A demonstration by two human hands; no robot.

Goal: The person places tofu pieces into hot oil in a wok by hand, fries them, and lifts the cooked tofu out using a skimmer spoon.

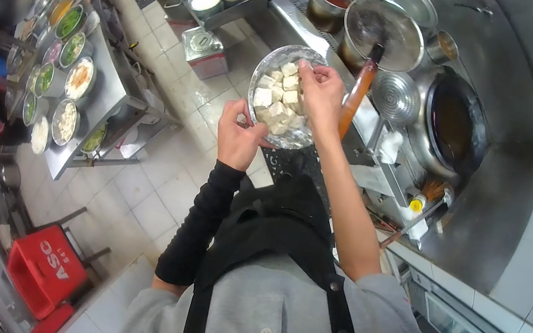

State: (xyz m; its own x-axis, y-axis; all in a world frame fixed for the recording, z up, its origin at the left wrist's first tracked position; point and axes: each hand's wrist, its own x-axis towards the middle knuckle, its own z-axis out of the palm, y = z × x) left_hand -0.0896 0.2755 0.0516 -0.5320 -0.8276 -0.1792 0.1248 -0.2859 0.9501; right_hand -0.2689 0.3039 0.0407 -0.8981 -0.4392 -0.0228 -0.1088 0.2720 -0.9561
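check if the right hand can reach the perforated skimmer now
Probably not freely: the right hand is on the bowl, and a wooden handle lies between it and the skimmer.

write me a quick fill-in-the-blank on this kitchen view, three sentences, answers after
Of the left hand and right hand at the bowl, the one with a black sleeve behind it is the ____.
The apron over the grey shirt is coloured ____.
The lettered plastic object at lower left is coloured ____.
Missing words: left; black; red
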